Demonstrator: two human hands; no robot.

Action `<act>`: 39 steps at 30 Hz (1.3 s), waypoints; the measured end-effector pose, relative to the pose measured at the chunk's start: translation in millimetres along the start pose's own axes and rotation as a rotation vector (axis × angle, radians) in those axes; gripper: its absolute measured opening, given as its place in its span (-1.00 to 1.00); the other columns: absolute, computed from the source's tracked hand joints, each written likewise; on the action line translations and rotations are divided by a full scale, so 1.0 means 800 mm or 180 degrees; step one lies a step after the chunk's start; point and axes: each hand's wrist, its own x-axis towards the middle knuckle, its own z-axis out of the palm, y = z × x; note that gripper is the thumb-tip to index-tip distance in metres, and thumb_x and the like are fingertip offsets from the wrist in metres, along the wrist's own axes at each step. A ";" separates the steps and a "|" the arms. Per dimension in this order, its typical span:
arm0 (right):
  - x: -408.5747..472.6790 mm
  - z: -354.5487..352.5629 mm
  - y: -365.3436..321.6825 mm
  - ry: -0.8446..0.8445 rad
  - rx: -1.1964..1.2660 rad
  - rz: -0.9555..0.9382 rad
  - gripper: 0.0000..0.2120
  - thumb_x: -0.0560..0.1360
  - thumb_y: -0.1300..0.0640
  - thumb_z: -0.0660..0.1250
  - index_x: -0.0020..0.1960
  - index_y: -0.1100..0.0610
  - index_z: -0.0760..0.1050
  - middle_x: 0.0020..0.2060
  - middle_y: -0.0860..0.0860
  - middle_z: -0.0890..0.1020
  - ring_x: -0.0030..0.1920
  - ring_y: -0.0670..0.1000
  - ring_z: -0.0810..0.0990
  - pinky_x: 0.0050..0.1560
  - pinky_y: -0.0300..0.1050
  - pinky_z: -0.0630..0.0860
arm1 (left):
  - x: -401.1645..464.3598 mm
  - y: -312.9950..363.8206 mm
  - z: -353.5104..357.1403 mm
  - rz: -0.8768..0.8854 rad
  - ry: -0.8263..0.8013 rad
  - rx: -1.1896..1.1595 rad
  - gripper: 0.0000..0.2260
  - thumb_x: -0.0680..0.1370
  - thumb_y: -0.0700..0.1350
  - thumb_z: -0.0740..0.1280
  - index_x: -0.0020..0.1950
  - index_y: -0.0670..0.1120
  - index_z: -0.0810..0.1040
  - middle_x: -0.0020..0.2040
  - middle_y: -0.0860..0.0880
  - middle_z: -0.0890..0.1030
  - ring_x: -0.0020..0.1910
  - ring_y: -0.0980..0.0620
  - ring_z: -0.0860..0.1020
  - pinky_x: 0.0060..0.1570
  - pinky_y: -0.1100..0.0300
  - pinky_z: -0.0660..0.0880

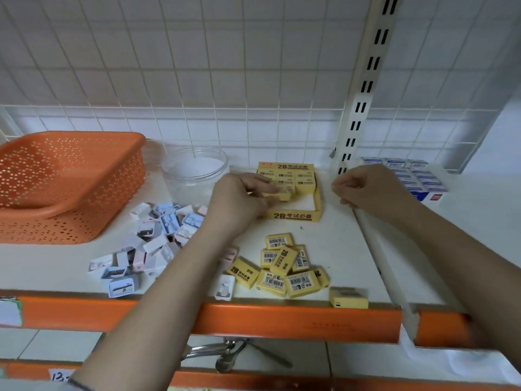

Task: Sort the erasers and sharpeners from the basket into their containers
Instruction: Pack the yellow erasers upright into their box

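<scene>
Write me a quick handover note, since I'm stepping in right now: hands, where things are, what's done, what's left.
Left hand: pinching a yellow eraser, setting it into the yellow eraser box.
Right hand: loosely curled beside the box, holding nothing visible.
Done: orange basket looks emptied; the box's back rows are filled.
Left: loose erasers at the shelf's front edge still need boxing. The sharpeners lie piled by the basket; none visible in the clear jar.
</scene>
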 end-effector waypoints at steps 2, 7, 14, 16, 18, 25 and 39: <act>-0.008 -0.007 0.013 0.0038 -0.0020 0.0092 -0.93 0.50 0.17 0.36 -0.08 0.14 0.61 -0.28 0.02 0.66 -0.28 -0.09 0.63 -0.07 -0.11 0.57 | 0.024 0.001 0.022 0.0061 -0.0204 0.0155 -0.86 0.36 -0.22 0.52 -0.11 -0.07 0.69 0.00 0.08 0.63 -0.07 0.16 0.57 -0.02 0.33 0.50; -0.024 -0.019 0.036 0.0077 0.0035 0.0298 -0.91 0.49 0.20 0.35 -0.13 0.17 0.63 -0.31 0.09 0.67 -0.29 -0.01 0.58 -0.08 -0.09 0.54 | 0.066 -0.004 0.068 0.0223 -0.0506 0.0627 -0.90 0.37 -0.23 0.48 -0.14 -0.10 0.70 -0.03 0.09 0.61 -0.09 0.20 0.53 -0.15 0.47 0.41; -0.033 -0.026 0.051 0.0097 -0.0042 0.0340 -0.87 0.49 0.24 0.34 -0.21 0.21 0.62 -0.37 0.05 0.63 -0.38 -0.08 0.51 -0.23 -0.26 0.47 | 0.087 -0.021 0.075 0.0608 -0.0955 0.1029 -0.86 0.34 -0.22 0.53 -0.12 -0.11 0.69 0.01 0.01 0.65 0.01 0.10 0.56 0.09 0.25 0.47; -0.033 -0.025 0.049 0.0063 -0.0080 0.0316 -0.86 0.48 0.24 0.33 -0.21 0.21 0.62 -0.35 0.07 0.63 -0.37 -0.08 0.52 -0.25 -0.29 0.45 | 0.087 -0.025 0.075 0.0775 -0.1099 0.1352 -0.80 0.36 -0.21 0.52 -0.03 -0.09 0.68 0.01 0.03 0.64 -0.02 0.11 0.53 0.10 0.22 0.44; -0.032 -0.023 0.046 0.0014 -0.0070 0.0309 -0.87 0.47 0.23 0.32 -0.21 0.19 0.62 -0.32 0.08 0.64 -0.33 -0.05 0.54 -0.20 -0.22 0.48 | 0.085 -0.027 0.076 0.0789 -0.1104 0.1411 -0.75 0.37 -0.20 0.51 0.03 -0.07 0.67 0.03 0.02 0.62 -0.02 0.09 0.52 0.05 0.24 0.44; -0.004 -0.009 0.028 -0.0254 -0.0347 -0.0010 -0.97 0.45 0.15 0.40 -0.16 0.04 0.60 -0.25 -0.05 0.64 -0.26 -0.15 0.56 -0.18 -0.32 0.47 | 0.088 -0.034 0.061 0.0741 -0.0968 0.1613 -0.67 0.34 -0.16 0.54 0.08 -0.02 0.64 0.18 0.03 0.55 0.20 0.05 0.47 0.10 0.36 0.31; 0.062 0.048 -0.009 -0.0866 -0.1582 -0.0169 -0.69 0.33 0.08 0.53 0.02 0.17 0.63 -0.03 0.04 0.62 -0.05 0.01 0.59 0.02 -0.10 0.55 | 0.084 -0.048 0.023 0.0399 -0.0851 0.2600 -0.66 0.53 -0.15 0.30 0.25 0.16 0.53 0.30 0.11 0.50 0.24 0.03 0.48 0.17 0.10 0.46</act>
